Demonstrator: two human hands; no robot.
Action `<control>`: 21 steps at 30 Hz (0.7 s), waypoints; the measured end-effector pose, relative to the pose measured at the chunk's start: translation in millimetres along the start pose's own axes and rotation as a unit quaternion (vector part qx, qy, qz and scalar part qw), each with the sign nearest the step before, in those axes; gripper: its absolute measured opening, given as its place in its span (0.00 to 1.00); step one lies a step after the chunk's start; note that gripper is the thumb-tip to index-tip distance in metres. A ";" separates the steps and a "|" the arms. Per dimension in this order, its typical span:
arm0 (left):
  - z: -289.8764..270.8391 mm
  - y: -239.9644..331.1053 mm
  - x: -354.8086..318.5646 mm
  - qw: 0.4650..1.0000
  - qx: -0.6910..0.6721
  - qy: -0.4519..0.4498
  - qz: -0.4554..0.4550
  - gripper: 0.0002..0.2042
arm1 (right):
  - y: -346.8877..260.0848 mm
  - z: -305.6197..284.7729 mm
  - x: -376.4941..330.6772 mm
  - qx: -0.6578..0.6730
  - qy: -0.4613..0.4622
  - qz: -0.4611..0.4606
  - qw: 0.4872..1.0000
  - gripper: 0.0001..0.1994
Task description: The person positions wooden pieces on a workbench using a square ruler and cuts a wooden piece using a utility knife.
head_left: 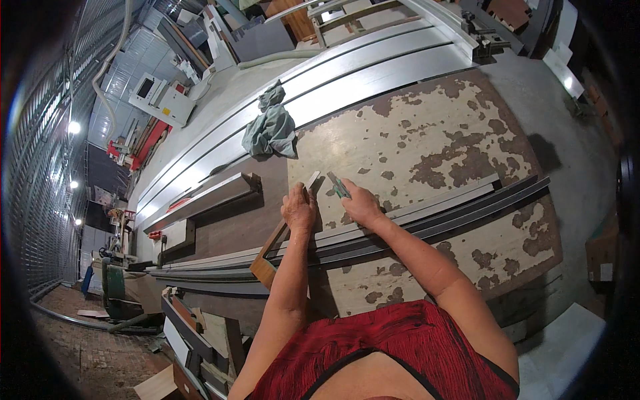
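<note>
1. The strip (313, 179), slim and pale, is in the left hand (298, 208), above the middle of the surface (333, 143), and its tip juts out past the fingers toward the far edge.
2. The left hand is closed on the strip, thumb and fingers pinched together with hardly any gap.
3. The tool (341, 187), green with a dark narrow end, is in the right hand (362, 205) — fingers wrapped firmly around it, its end leaning toward the strip but apart from it.
4. A wood piece (264, 269) lies slantwise by the left forearm, its pale end toward the near edge.
5. Nearer that edge, a light rail (443, 203) and dark rails (477, 208) run across the surface; the dark ones reach the right edge, the light one stops short.
6. A beam (212, 199) lies toward the far left corner.
7. The cloth (271, 133), grey-green and crumpled, sits at the far edge — partly over the metal table (373, 77) beyond.
8. The surface's light coating is peeling in brown patches.
</note>
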State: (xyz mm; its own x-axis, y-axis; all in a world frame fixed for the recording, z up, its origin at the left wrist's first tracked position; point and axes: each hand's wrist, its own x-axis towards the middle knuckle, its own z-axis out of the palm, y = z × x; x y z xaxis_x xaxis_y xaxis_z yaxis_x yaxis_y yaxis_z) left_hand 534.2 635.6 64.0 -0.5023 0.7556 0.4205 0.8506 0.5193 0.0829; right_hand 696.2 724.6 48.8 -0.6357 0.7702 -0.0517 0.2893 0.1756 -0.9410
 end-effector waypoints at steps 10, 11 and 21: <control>-1.1 -0.7 3.0 1.000 0.008 -0.028 0.004 0.11 | 3.0 0.2 -0.5 0.040 0.029 -0.004 0.999 0.27; -1.2 -1.2 3.1 1.000 0.002 -0.028 -0.002 0.11 | 1.2 -1.5 -0.9 0.045 0.025 -0.006 0.999 0.27; -10.0 -12.6 7.4 0.996 -0.086 -0.030 -0.007 0.11 | -5.5 -10.3 -6.9 0.254 0.015 0.027 0.967 0.27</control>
State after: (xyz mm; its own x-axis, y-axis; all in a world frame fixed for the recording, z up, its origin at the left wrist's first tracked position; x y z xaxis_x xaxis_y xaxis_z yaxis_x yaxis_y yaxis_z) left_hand 521.3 630.6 75.0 -0.5180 0.7743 0.3634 0.8550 0.4574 0.2443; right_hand 706.4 724.7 57.8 -0.6061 0.7888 -0.1025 -0.0730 -0.1835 -0.9803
